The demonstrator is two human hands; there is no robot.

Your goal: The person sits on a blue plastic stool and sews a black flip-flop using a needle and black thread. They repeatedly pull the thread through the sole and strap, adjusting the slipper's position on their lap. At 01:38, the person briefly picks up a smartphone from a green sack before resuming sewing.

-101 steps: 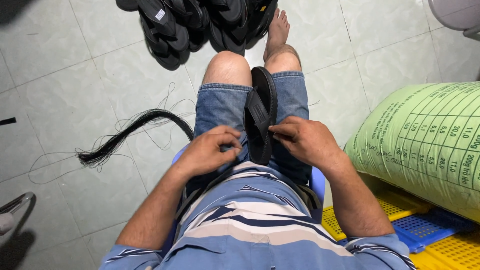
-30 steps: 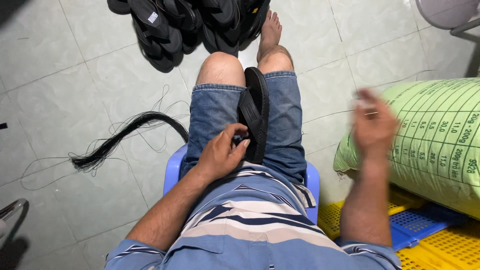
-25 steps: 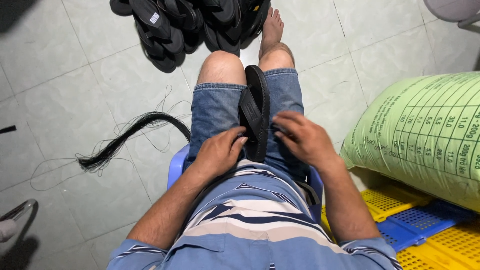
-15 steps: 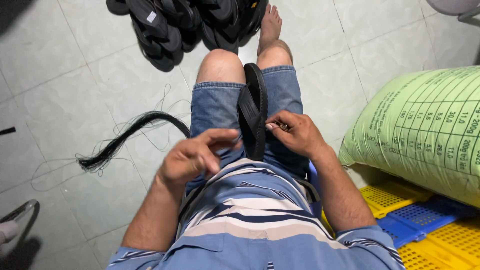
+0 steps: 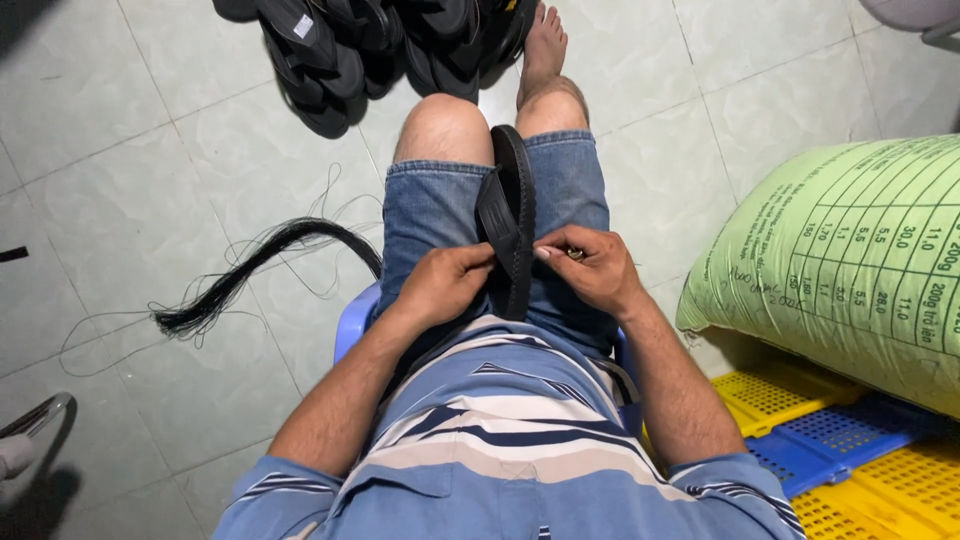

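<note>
A black sandal (image 5: 514, 210) stands on edge between my knees, resting on my denim shorts. My left hand (image 5: 448, 283) grips its near end from the left, fingers curled against the strap. My right hand (image 5: 588, 270) pinches the sandal's edge from the right, with a small dark object held at the fingertips; I cannot make out what it is. I sit on a blue plastic stool (image 5: 352, 322).
A heap of black sandals (image 5: 380, 45) lies on the tiled floor ahead of my knees. A bundle of black thread (image 5: 250, 270) trails on the floor to the left. A green woven sack (image 5: 850, 260) lies at right on yellow and blue plastic crates (image 5: 840, 460).
My right hand swung out toward the green sack, then came back to the sandal. My left hand lifted off briefly and now grips the sandal's near end again.
</note>
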